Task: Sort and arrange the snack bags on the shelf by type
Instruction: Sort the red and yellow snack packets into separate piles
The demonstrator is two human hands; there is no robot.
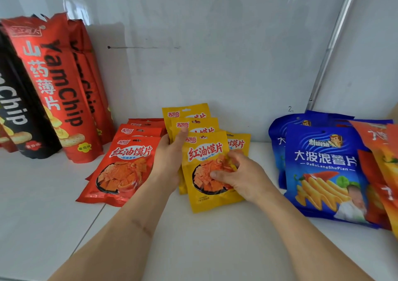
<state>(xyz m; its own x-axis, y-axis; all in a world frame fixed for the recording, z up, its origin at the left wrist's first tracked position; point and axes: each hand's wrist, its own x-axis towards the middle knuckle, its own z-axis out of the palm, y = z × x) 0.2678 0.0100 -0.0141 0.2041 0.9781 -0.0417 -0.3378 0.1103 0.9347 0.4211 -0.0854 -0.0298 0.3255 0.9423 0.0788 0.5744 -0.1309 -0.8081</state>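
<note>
Head view: on the white shelf, your left hand grips the yellow bags from the side, while your right hand has its fingers curled on the front yellow bag, squaring the stack beside the red bags

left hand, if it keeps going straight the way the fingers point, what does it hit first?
The left hand points up and away toward the back wall, thumb on the yellow bags. Straight on, it would most likely meet the rear yellow bags stacked behind, then the white back wall. Depth is hard to judge from one view.
</note>
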